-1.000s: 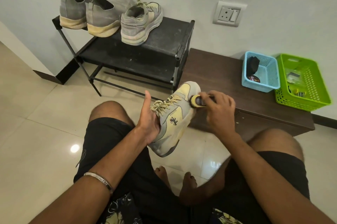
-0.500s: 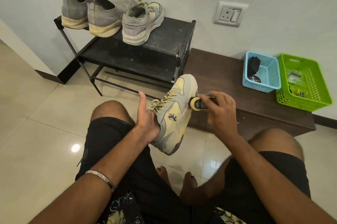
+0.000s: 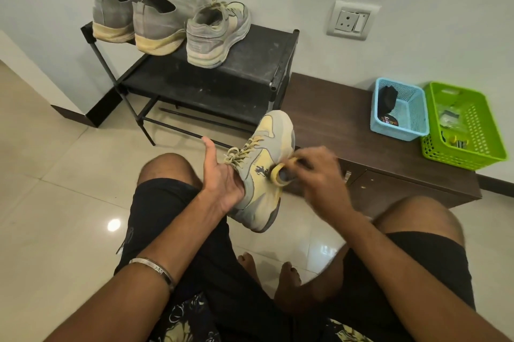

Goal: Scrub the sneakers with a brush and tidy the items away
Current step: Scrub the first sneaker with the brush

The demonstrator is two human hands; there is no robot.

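Writing is scarce: the yellow and grey lace-up sneaker (image 3: pixel 262 172) carries a small dark logo of a rearing animal on its side, and a round printed label in the light blue plastic basket (image 3: pixel 411 108) is too small to read. The left hand (image 3: pixel 222 180) cups the sneaker from the heel side, thumb pointing up, fingers hidden behind the shoe, holding it above the person's lap with the toe aimed away. The right hand (image 3: pixel 319 172) is curled around a small brush with a yellow rim and dark bristles (image 3: pixel 281 173), pressing it against the sneaker's side just beside the logo; this hand is blurred. A matching yellow and grey sneaker (image 3: pixel 217 33) sits on the black metal shoe rack (image 3: pixel 250 74) beside two grey slip-on shoes (image 3: pixel 139 22). Next to the blue basket on the dark wooden bench (image 3: pixel 328 108) stands a lime green plastic basket (image 3: pixel 472 130).
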